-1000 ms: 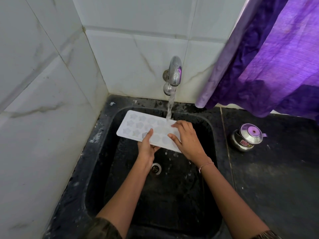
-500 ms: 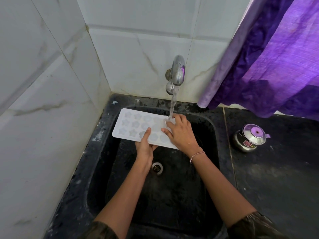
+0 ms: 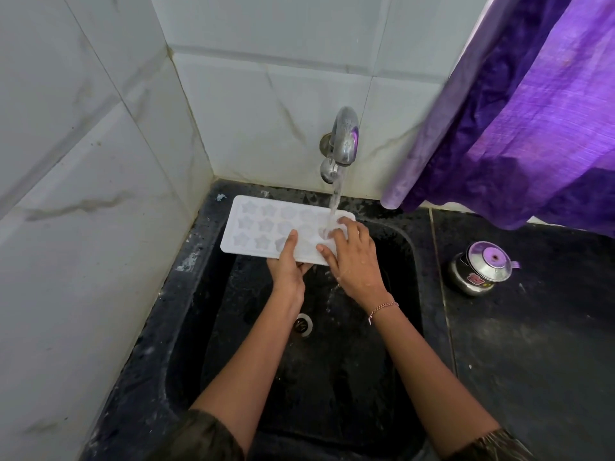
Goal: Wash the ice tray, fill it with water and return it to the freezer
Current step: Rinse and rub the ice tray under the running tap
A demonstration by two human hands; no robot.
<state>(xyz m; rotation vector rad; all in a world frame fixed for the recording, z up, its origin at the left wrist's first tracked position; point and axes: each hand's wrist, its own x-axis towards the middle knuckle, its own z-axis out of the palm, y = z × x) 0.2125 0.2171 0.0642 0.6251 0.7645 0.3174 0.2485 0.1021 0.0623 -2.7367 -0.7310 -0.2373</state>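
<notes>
So the tap (image 3: 344,141) rinses it, our left hand (image 3: 289,271) grips the ice tray (image 3: 263,227); our right hand (image 3: 356,261), fingers relaxed, rubs it.

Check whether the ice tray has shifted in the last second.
Yes: the ice tray has slid left and toward the back wall relative to the tap.

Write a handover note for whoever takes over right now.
Left grip holds the ice tray by its near edge, thumb on top.
Right grip lies flat on the tray's right end, under the stream from the tap.
Tray is over the sink, cavities up.
Done: rinsing under way. Left: finish washing, fill, return to freezer, not in view.
</notes>
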